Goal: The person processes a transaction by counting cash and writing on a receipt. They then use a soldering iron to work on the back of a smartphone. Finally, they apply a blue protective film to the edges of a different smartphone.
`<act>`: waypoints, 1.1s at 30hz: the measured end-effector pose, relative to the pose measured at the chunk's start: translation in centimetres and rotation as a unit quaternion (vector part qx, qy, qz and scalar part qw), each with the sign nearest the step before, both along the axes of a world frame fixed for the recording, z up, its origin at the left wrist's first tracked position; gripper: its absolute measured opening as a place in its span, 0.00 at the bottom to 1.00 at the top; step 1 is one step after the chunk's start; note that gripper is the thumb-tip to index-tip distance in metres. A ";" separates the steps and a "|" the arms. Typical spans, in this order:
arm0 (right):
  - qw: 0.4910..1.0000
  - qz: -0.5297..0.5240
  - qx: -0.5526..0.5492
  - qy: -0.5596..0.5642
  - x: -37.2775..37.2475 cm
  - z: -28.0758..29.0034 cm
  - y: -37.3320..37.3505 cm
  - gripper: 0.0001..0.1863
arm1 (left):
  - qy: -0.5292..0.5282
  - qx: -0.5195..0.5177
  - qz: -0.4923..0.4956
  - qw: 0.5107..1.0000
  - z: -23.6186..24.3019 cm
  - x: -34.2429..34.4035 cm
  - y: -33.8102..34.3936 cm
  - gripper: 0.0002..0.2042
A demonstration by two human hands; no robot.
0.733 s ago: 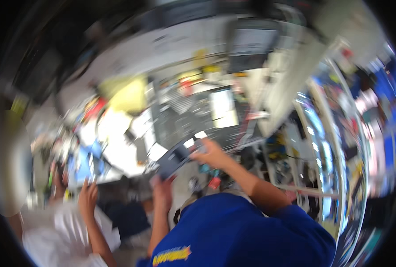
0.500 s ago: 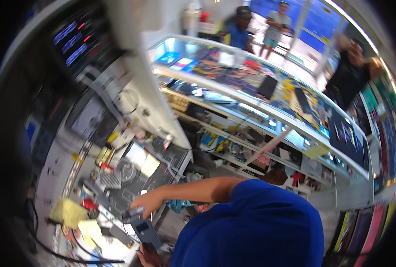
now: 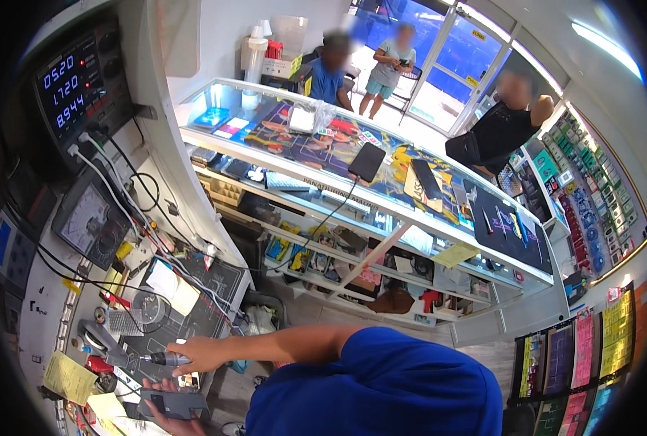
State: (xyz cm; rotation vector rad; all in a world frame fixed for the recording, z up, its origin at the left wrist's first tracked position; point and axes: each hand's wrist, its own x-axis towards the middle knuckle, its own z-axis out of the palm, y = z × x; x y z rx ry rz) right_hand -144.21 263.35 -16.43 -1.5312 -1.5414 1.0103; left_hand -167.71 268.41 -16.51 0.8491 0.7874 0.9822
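Observation:
My left hand point(image 3: 180, 425) is wrapped around a dark grey phone point(image 3: 171, 405) from below, low over the near part of the workbench point(image 3: 214, 280). Just above it, my right hand point(image 3: 200, 354) grips a grey-handled screwdriver point(image 3: 168, 358), its thin tip pointing left, apart from the phone. Beside the tool lies a dark grey hand tool point(image 3: 99, 341) with a thick handle. Papers and small parts lie under and around both hands, and I cannot make out all of them.
A power supply point(image 3: 76, 83) and an analog meter point(image 3: 91, 218) stand along the left wall, cables hanging over the bench. Yellow paper point(image 3: 69, 378) lies near the front. A glass display counter point(image 3: 265, 163) with phones on it runs behind; several people are beyond it.
My view has turned, shifting the scene leftward. The phone in my left hand lies more level, and the screwdriver in my right hand now shows clearly beside it.

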 end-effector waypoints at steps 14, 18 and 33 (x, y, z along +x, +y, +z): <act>0.962 0.261 0.072 -0.029 -0.9 -1.3 -1.2 0.58 | -0.016 -0.022 0.130 0.991 3.8 1.7 -1.5 0.28; 0.963 0.250 0.086 -0.048 0.4 -0.9 -1.4 0.57 | -0.012 -0.057 0.144 0.988 5.3 2.2 -2.0 0.29; 0.975 0.186 0.096 -0.077 2.0 -2.7 -1.1 0.43 | 0.015 -0.027 0.033 0.999 3.8 -0.5 1.8 0.33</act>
